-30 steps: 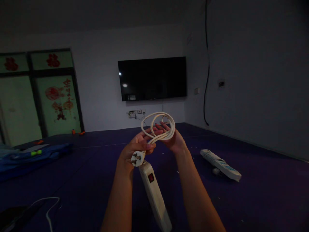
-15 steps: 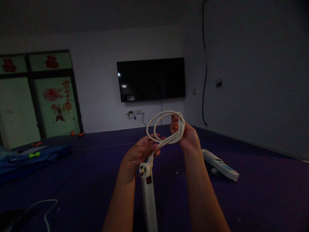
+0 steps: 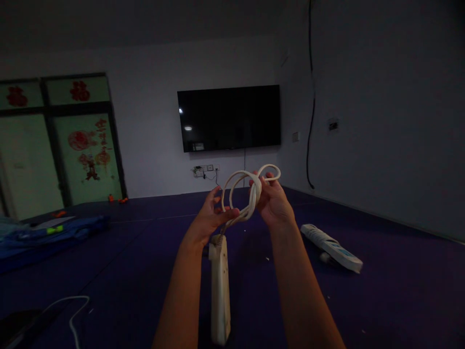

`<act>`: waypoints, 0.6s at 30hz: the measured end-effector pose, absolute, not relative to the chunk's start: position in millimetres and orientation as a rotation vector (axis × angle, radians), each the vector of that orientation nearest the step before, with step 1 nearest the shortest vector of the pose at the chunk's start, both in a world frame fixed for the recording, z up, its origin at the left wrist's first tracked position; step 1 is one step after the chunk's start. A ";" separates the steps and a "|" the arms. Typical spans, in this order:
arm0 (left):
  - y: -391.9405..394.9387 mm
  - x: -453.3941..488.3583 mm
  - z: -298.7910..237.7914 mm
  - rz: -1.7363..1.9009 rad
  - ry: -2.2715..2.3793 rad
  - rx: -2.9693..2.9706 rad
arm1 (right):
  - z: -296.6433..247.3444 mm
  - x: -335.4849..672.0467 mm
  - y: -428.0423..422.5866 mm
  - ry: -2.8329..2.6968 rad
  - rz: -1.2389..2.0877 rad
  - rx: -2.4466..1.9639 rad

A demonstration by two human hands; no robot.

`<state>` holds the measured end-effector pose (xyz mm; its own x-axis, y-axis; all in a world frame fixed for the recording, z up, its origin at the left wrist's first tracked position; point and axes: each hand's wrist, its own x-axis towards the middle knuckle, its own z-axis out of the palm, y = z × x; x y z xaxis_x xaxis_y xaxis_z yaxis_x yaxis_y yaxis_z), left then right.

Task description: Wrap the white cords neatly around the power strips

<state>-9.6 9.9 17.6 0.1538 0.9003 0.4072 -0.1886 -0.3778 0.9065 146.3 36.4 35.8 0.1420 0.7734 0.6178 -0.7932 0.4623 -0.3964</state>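
Blue cloth far left, white cable nearer: left-side limits. Left hand holds lower end of coiled cord, thumb across; power strip below, floor contact unclear. Right hand pinches coil's far side, small loop sticking out. Step looks like cord bundling; next tug calls for steady left hold. Purple floor gives room up to second strip, right.

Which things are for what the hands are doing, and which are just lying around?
Being used:
cord, looped between left hand and right hand
strip, just below the cord

Just lying around:
other strip, off to the right
white cable, lower left
blue cloth, far left
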 end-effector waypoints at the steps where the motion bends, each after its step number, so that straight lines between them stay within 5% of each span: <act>1: 10.0 -8.5 17.0 1.414 0.764 1.497 | 36.0 142.2 34.2 -0.896 1.134 0.020; 18: 36.1 2.0 3.7 1.616 0.445 1.619 | 20.9 106.3 46.0 -1.201 1.105 -0.194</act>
